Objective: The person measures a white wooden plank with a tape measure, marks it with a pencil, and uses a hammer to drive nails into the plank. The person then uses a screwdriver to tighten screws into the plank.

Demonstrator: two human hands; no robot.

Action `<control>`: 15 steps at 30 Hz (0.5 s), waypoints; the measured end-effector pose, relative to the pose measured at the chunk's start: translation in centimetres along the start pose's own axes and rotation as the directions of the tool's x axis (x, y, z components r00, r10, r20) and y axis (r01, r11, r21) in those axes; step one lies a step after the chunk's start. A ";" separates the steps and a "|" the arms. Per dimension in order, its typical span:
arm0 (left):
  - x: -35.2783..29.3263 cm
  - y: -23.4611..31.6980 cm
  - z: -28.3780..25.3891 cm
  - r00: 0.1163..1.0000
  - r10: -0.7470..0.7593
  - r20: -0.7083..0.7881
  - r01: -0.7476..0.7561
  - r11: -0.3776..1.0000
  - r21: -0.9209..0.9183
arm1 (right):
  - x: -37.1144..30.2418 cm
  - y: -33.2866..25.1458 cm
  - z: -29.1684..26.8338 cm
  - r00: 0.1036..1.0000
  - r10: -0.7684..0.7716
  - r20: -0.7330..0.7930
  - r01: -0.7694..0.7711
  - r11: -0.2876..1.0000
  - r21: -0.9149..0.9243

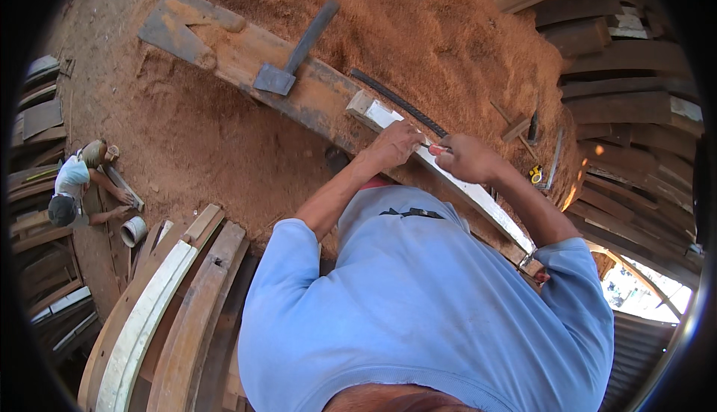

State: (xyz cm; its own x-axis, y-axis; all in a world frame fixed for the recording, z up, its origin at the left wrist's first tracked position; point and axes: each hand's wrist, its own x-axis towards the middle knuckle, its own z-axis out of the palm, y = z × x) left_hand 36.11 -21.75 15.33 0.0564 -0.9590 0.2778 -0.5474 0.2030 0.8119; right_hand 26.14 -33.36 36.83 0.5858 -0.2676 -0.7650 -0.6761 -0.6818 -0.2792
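A long, white-painted wooden beam (482, 201) lies slantwise in front of me, over a thick plank (243, 42). My right hand (469, 157) is closed around a red-handled hand tool (435, 149); whether it is a screwdriver or a chisel cannot be made out. Just left of it, my left hand (399, 143) rests on the beam with its fingers bent together near the tool's front end. What those fingers grip is hidden. Beyond the beam's far end, a hammer (275, 79) lies on the plank, and a dark ribbed rod (396, 101) runs alongside the beam.
Reddish sawdust (448, 31) covers the ground. To the right lie a yellow tape measure (535, 174), a metal square (556, 160) and stacked timber (620, 106). Curved boards (179, 322) stand at lower left. Farther left, another person (73, 180) crouches over a short board near a white bucket (134, 231).
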 end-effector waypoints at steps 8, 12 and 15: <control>-2.4 6.3 0.3 0.551 -0.534 0.642 0.595 -0.287 -0.750 | 1.0 2.5 -2.5 0.846 0.297 0.443 -0.533 0.420 0.735; 1.6 9.1 1.0 0.597 -0.219 0.772 0.299 -0.832 -0.467 | 0.7 2.0 -1.4 0.930 0.197 0.312 -0.354 0.712 0.606; 2.5 8.1 3.6 0.693 -0.262 0.672 0.221 -0.810 -0.544 | 0.0 0.0 -0.3 0.995 0.049 0.089 -0.079 0.922 0.380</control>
State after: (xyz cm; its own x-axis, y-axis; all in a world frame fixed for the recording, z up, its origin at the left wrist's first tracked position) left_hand 28.80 -23.22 20.77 -0.3786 -0.8504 -0.3653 0.9095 -0.2688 -0.3170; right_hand 26.25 -33.56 36.95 0.5100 -0.2387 -0.8264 -0.8393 -0.3484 -0.4173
